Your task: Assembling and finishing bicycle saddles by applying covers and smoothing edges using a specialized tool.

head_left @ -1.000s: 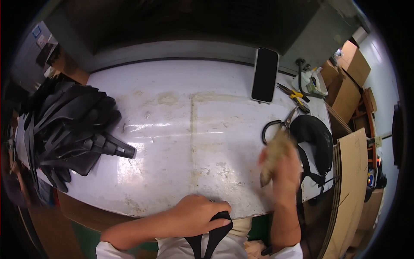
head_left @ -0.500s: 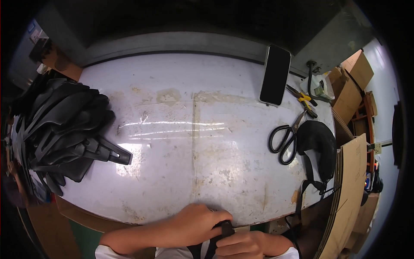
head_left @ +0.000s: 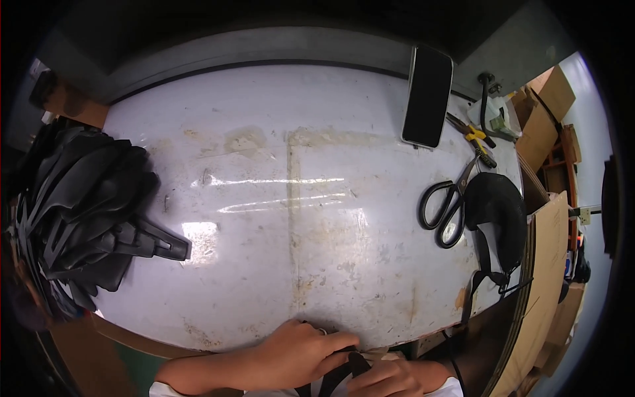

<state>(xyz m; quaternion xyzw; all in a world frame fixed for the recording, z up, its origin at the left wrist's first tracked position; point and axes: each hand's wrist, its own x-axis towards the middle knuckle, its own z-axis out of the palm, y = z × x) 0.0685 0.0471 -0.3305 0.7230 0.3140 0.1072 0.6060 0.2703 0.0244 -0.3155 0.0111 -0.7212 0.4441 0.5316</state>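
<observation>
Head view, low in the middle: my left hand and my right hand, two in all, are close together at the near edge of the desk. Both are closed, with hardly any gap between the fingers. My left has hold of one black piece, and one ring sits on a finger of that hand. My right is curled round a dark end beside it; I take that as part of the same piece, though my fingers hide the join. The piece lies between my hands, just off the desk edge, its lower part hidden.

Well to the left is one pile of black parts, too tangled for me to count; one slotted arm juts from it toward the middle. On the right I count one pair of black-handled scissors with two loops, just beside one black pouch-like thing. Above the scissors is one pair of pliers with two yellow-and-black handles. Near that, one phone stands long side up the view, its screen dark. One whitish container is at the far right corner. Beyond the right edge stand several cardboard sheets, stacked too tightly to count.
</observation>
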